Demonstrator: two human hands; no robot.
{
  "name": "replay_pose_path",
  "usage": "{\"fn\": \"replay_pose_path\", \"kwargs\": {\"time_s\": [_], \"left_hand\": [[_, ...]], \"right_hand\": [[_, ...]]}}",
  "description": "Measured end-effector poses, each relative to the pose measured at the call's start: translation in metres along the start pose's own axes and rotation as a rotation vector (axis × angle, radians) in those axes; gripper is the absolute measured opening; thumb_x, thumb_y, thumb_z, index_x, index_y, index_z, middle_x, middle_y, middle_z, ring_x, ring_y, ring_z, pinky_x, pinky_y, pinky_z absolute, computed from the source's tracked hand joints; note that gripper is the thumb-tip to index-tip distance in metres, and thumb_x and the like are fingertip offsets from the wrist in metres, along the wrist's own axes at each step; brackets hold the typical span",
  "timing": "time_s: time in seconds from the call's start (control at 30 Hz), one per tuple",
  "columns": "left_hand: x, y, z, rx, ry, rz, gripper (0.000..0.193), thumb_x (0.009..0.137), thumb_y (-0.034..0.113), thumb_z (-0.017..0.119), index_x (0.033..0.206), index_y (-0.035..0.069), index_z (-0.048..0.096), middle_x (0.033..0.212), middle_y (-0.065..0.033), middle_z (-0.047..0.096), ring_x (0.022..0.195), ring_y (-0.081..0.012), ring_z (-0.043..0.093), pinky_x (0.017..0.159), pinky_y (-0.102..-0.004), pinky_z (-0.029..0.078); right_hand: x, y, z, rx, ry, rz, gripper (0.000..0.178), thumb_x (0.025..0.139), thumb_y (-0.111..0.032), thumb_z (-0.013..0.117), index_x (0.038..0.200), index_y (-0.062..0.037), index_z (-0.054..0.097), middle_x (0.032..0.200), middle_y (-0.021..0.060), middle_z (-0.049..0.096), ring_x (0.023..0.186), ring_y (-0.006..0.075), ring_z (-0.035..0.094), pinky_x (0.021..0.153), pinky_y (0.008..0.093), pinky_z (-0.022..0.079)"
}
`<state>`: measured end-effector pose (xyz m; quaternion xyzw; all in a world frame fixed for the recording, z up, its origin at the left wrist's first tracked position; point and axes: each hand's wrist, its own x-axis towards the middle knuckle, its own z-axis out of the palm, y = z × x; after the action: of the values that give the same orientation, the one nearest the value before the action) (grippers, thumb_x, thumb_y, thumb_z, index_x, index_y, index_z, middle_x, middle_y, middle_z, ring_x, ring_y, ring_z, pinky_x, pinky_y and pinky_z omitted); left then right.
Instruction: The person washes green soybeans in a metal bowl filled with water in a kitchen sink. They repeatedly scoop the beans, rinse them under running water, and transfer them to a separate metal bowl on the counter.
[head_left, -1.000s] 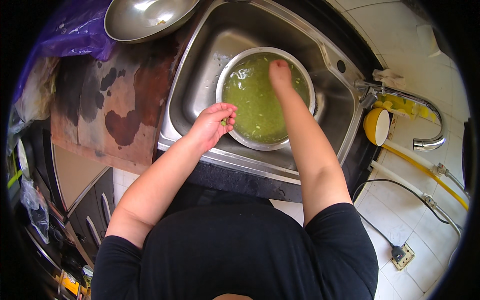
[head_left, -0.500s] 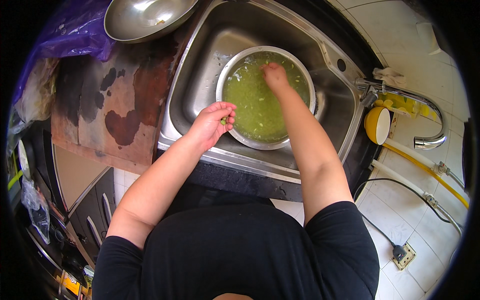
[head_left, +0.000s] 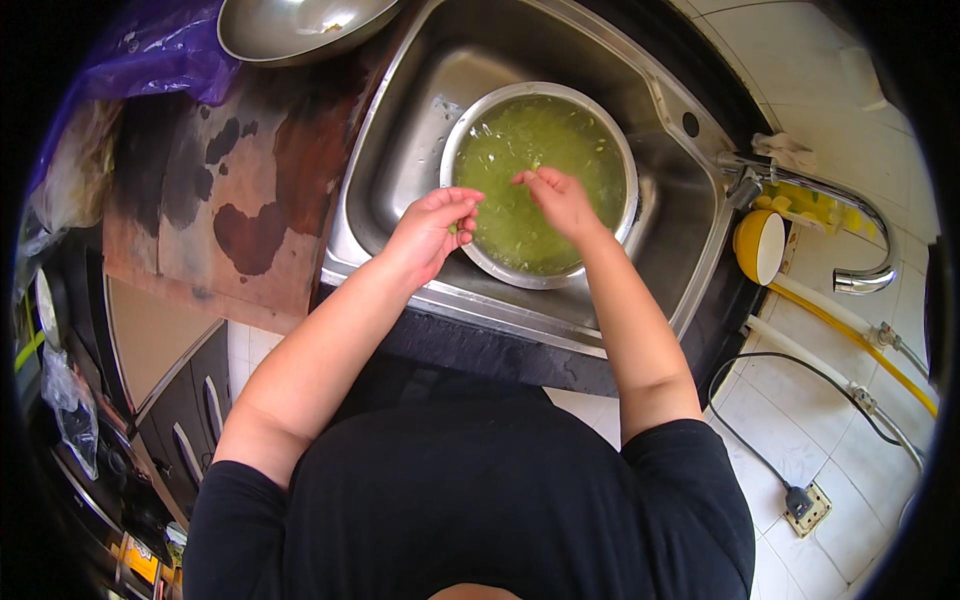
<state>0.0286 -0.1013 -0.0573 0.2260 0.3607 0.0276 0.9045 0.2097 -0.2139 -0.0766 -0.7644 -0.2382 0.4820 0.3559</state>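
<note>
A round metal basin stands in the steel sink. Cloudy green water fills it, with small pale green bits floating on top. At the basin's left rim, my left hand is curled, palm partly up, around a small green piece that looks like a bean or pea. Over the middle of the water is my right hand, fingers bent and closed together. A tiny greenish bit shows by its fingertips, too small to name.
The steel sink surrounds the basin. To its right are a chrome faucet and a yellow bowl. On the left lie a stained brown board, a metal bowl and a purple plastic bag.
My right hand has come up from the basin's far part toward me, nearer to my left hand. The left hand stays at the rim, its fingers slightly more closed.
</note>
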Motion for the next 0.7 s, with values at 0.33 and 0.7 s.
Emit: {"fn": "replay_pose_path", "kwargs": {"time_s": [0.33, 0.7], "left_hand": [[-0.005, -0.005, 0.005, 0.251, -0.053, 0.13, 0.017, 0.08, 0.01, 0.06, 0.094, 0.0, 0.058, 0.076, -0.0032, 0.058, 0.062, -0.0066, 0.046, 0.055, -0.0188, 0.036], [-0.009, -0.001, 0.006, 0.054, -0.129, 0.023, 0.015, 0.081, 0.008, 0.059, 0.092, 0.002, 0.052, 0.075, -0.0027, 0.054, 0.057, -0.0061, 0.042, 0.051, -0.0174, 0.035]], "right_hand": [[-0.051, -0.032, 0.048, -0.103, -0.121, -0.188, 0.025, 0.082, -0.026, 0.047, 0.08, -0.0063, 0.063, 0.071, 0.0085, 0.061, 0.068, 0.0157, 0.057, 0.066, 0.0289, 0.043], [-0.064, -0.031, 0.039, 0.196, 0.006, -0.286, 0.022, 0.084, -0.017, 0.054, 0.104, -0.0079, 0.058, 0.067, -0.0048, 0.046, 0.065, 0.0042, 0.043, 0.062, 0.0187, 0.037]]}}
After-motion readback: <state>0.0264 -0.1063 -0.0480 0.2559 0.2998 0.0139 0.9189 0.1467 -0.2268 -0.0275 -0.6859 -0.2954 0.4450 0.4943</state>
